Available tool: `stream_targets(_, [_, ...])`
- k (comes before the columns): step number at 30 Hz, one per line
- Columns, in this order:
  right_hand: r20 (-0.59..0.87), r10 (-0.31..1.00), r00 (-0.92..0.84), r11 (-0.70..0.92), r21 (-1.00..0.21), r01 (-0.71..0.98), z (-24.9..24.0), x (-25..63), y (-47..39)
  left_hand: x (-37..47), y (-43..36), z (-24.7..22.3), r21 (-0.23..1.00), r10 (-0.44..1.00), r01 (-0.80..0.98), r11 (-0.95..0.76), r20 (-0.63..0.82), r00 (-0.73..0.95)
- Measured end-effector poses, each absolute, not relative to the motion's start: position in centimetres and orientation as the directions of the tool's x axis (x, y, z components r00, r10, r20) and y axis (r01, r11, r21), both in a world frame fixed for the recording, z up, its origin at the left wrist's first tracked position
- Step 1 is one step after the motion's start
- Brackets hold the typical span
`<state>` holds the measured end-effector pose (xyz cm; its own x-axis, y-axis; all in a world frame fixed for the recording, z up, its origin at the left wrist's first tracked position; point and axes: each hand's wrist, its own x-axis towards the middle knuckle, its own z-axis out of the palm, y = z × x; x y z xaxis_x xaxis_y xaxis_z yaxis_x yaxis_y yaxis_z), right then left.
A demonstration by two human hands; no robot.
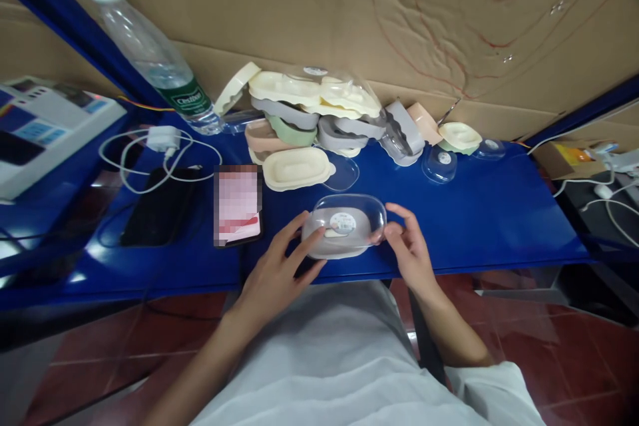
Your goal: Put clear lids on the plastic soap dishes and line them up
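Observation:
A clear, rounded plastic cover (372,210) with a round white label sits over a pale grey tray (344,252) near the table's front edge. My left hand (279,266) grips its left side, with fingers on the cover and under the tray's rim. At the right end, my right hand (410,249) holds the cover between thumb and fingers. A small pale shape shows through the plastic. Just behind lies a cream oval tray (296,168), beside a clear lid (343,172) flat on the blue table.
Stacked cream, grey, green and pink trays (289,88) stand against the cardboard. Further right are a labelled clear cover (439,165) and a cream-green piece (459,137). A phone (238,206), charger (164,138), dark device (158,208) and water bottle (150,53) are at left.

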<state>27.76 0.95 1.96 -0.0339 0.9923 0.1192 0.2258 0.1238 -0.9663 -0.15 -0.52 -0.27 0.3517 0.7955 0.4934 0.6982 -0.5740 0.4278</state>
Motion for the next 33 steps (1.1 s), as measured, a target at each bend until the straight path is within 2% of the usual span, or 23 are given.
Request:
stream_targets(3, [0.161, 0.986, -0.035, 0.16, -0.884, 0.439, 2.2, 28.5, 1.0, -0.1, -0.4, -0.1, 0.419, 0.79, 0.696, -0.584, 0.491, 0.367])
stream_targets(8, [0.176, 0.949, -0.259, 0.309, -0.67, 0.675, 2.7, 28.8, 0.8, -0.1, -0.4, -0.1, 0.474, 0.818, 0.693, -0.542, 0.486, 0.307])
stream_targets(11, [0.224, 0.892, -0.392, 0.449, -0.532, 0.718, 2.7, 28.7, 0.7, -0.2, -0.4, -0.2, 0.493, 0.817, 0.683, -0.54, 0.501, 0.284])
stream_targets(14, [0.238, 0.796, -0.557, 0.601, -0.426, 0.676, 2.6, 28.6, 0.9, -0.3, -0.3, -0.3, 0.502, 0.82, 0.678, -0.537, 0.5, 0.279])
stream_targets(18, [0.228, 0.769, -0.598, 0.638, -0.332, 0.694, 2.5, 28.4, 1.0, -0.4, -0.3, -0.3, 0.517, 0.827, 0.668, -0.536, 0.479, 0.293])
stream_targets(23, [0.209, 0.773, -0.599, 0.633, -0.296, 0.715, 3.0, 28.3, 0.9, -0.6, -0.3, -0.6, 0.513, 0.84, 0.675, -0.53, 0.426, 0.336])
stream_targets(27, [0.198, 0.734, -0.649, 0.66, -0.432, 0.615, 4.8, 29.4, 3.0, -0.4, -0.2, -0.5, 0.527, 0.843, 0.665, -0.529, 0.419, 0.338])
stream_targets(29, [0.223, 0.735, -0.641, 0.659, -0.46, 0.595, 5.6, 29.6, 5.1, -0.3, -0.3, -0.4, 0.541, 0.854, 0.667, -0.512, 0.405, 0.328])
stream_targets(33, [0.177, 0.744, -0.644, 0.664, -0.31, 0.681, 5.7, 28.8, 10.0, -0.2, -0.5, -0.2, 0.566, 0.863, 0.661, -0.492, 0.413, 0.289])
